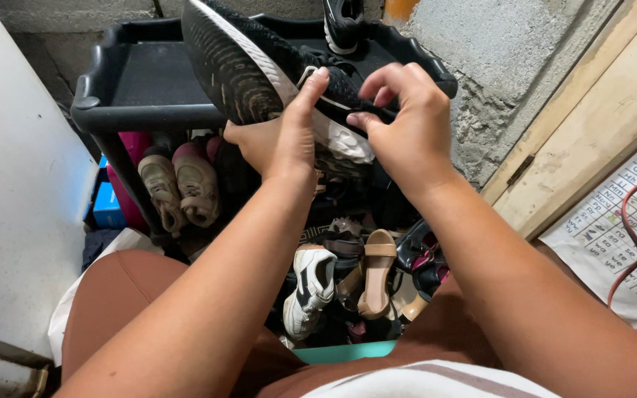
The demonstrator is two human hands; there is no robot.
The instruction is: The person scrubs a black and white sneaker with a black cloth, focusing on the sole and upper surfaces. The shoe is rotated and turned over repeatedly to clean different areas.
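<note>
Left hand (278,140) grips the black sneaker (245,66) from below, right hand (407,125) pinches near its laces; the shoe's long axis runs up-left, above the shoe rack (105,96).

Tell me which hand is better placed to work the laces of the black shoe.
Right, probably. The right hand already pinches at the lace area of the black shoe with its fingertips, while the left hand supports it from below.

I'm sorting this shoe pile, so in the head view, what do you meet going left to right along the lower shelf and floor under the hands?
Blue box → worn pink-and-beige sneaker pair → white-and-black sneaker → tan sandal → black-and-pink shoes → printed paper sheet.
</note>
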